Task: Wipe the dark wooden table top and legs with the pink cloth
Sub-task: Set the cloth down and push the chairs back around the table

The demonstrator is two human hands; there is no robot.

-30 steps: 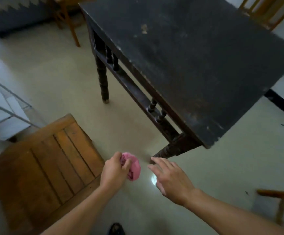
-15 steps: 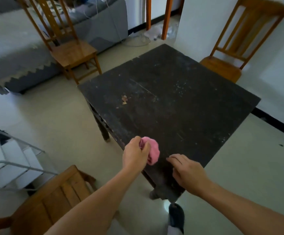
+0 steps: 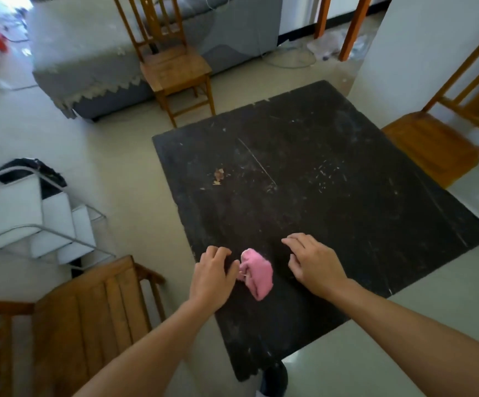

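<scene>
A crumpled pink cloth [image 3: 256, 273] lies on the scratched dark wooden tabletop [image 3: 318, 181] between the left hand [image 3: 211, 275] and right hand [image 3: 312, 265], both loosely curled and gripping nothing.

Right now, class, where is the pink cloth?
In the head view, the pink cloth lies bunched on the dark table top toward its near side, between the left hand and the right hand.

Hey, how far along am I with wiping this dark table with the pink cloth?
Little looks done: the dark wooden table top shows pale specks and a tan patch. In hand: the crumpled pink cloth lies near its front edge, the left hand beside it, the right hand apart. Still to do: the whole top and the legs, hidden here.
</scene>
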